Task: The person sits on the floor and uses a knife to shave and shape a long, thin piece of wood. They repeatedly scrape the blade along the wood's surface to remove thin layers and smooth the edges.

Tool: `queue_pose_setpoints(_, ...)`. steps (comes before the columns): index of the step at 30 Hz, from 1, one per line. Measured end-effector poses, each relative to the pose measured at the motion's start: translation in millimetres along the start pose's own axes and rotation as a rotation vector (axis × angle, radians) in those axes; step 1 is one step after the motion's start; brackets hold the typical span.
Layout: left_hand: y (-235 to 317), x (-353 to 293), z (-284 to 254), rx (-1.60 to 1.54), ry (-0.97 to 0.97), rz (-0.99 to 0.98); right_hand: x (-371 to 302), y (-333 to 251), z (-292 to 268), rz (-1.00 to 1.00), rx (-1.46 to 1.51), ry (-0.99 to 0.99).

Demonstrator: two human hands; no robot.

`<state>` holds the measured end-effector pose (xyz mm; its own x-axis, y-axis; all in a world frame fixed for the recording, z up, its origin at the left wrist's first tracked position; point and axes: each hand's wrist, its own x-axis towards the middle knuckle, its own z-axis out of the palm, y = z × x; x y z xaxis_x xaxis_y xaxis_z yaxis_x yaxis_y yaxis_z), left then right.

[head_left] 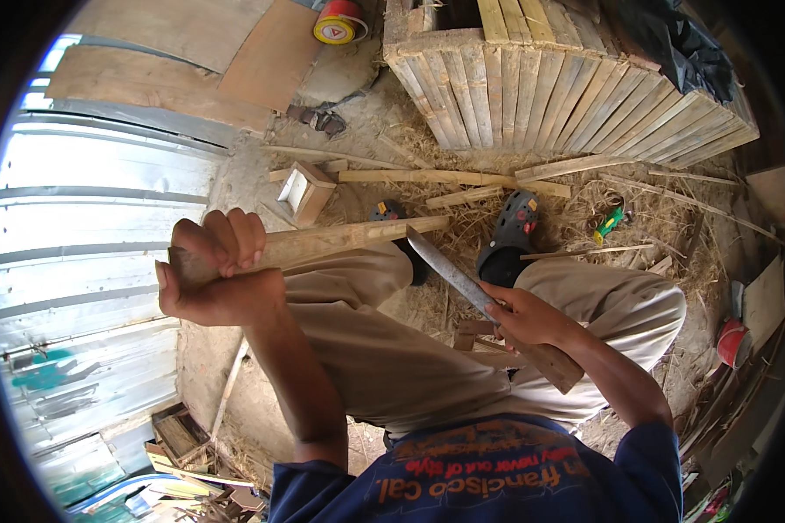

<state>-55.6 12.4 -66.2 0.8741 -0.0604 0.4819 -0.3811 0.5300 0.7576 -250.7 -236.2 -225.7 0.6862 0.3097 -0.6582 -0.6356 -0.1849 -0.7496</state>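
Note:
My left hand (222, 279) is raised at the left with its fingers curled round one end of a long pale wooden slat (349, 240). The slat reaches to the right over my left leg, tapering toward its far end. In my right hand (532, 315) is a machete (449, 272), gripped where its blade meets the wooden handle (554, 366). The blade is grey and worn, and points up and to the left. Its tip shows close to the far part of the slat; I cannot tell whether they touch.
A slatted wooden crate (515, 96) with black plastic (689, 52) stands ahead. Loose wood strips (427, 177), shavings, a small wooden box (307, 193) and a green-handled tool (609, 225) lie on the ground. A corrugated metal wall (96, 218) borders my left; a red container (733, 342) is at right.

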Motion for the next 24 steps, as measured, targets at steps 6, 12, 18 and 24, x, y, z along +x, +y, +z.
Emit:
queue_pose_setpoints(6, 2, -2, -3, 0.042, 0.095, 0.034, -10, 0, 15, -0.101, -0.050, 0.015)
queue_pose_setpoints(12, -1, -8, 3, -0.042, -0.055, -0.023, 3, 14, -3, -0.031, -0.032, 0.045)
queue_pose_setpoints(18, 0, -7, 1, -0.094, -0.116, -0.037, -1, 6, 2, -0.012, -0.046, 0.028)
queue_pose_setpoints(24, 0, -9, 8, -0.094, -0.102, -0.042, -34, -5, 3, -0.091, -0.033, 0.001)
